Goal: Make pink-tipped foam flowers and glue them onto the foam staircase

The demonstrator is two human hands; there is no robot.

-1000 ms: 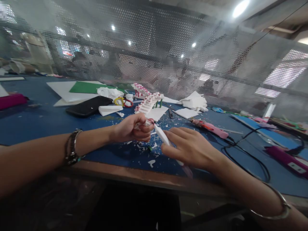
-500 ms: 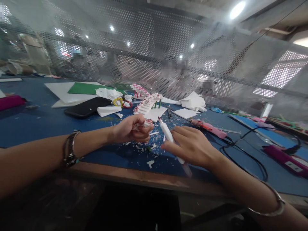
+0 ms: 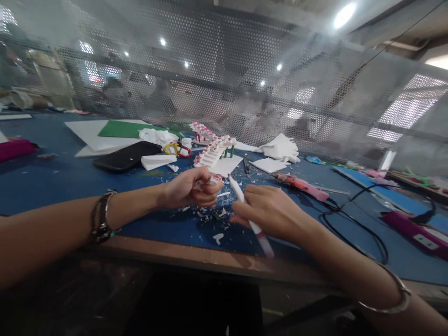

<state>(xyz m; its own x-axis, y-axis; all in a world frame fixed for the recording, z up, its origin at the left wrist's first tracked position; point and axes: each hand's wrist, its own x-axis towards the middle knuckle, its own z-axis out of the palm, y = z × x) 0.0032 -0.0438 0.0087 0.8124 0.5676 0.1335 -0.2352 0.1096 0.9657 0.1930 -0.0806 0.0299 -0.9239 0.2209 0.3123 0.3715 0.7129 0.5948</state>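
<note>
My left hand point(image 3: 193, 187) is closed around a small white piece with red markings point(image 3: 216, 178); most of it is hidden by the fingers. In my right hand point(image 3: 268, 207) is a white marker pen point(image 3: 238, 190), its dark reddish tip uncovered and pointing up and left, close to the marked piece but apart from it. Beyond the hands stands a small white model staircase point(image 3: 212, 154) with pink-red marks along its edges and green and red posts. Scraps of white shavings point(image 3: 219, 238) lie on the blue table below the hands.
To the left are a black phone point(image 3: 128, 156), a folded white piece point(image 3: 158, 162), scissors with yellow and red handles point(image 3: 184, 150) and a green sheet point(image 3: 121, 129). A pink corded tool point(image 3: 303, 186), white gloves point(image 3: 280, 148) and a purple power strip point(image 3: 415, 233) lie right. A perforated metal screen point(image 3: 196, 70) rises behind.
My right hand has shifted slightly left, bringing the marker's tip a little nearer the piece. The left hand has hardly moved.
</note>
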